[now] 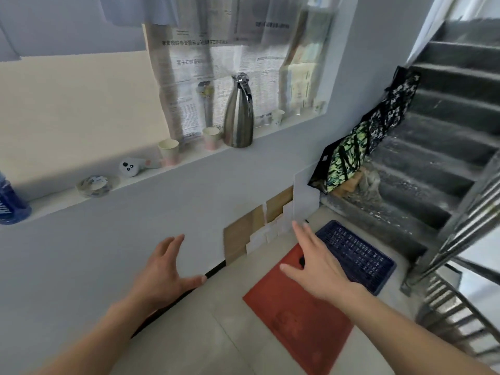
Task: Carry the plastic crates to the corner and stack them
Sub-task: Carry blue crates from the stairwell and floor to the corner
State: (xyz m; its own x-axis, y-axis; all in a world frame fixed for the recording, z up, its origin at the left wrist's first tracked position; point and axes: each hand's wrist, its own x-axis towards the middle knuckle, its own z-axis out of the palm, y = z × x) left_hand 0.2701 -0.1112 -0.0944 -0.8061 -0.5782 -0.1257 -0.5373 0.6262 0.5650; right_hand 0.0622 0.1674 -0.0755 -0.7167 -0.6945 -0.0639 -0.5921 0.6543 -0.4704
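This is a stairwell landing inside a building, put to everyday household use. At the right of the frame, dark stone stairs (446, 109) climb away behind a metal railing (460, 226), and the floor (216, 334) at the bottom is pale tile. Two patterned bags (349, 155) lean on the lowest steps. Across the upper middle, a window is covered with sheets of newspaper (189, 77). Its ledge (284, 128) serves as a shelf and carries a steel flask (238, 115), paper cups (169, 151), a roll of tape (93, 186) and, at the far left, a blue bottle (10, 201).
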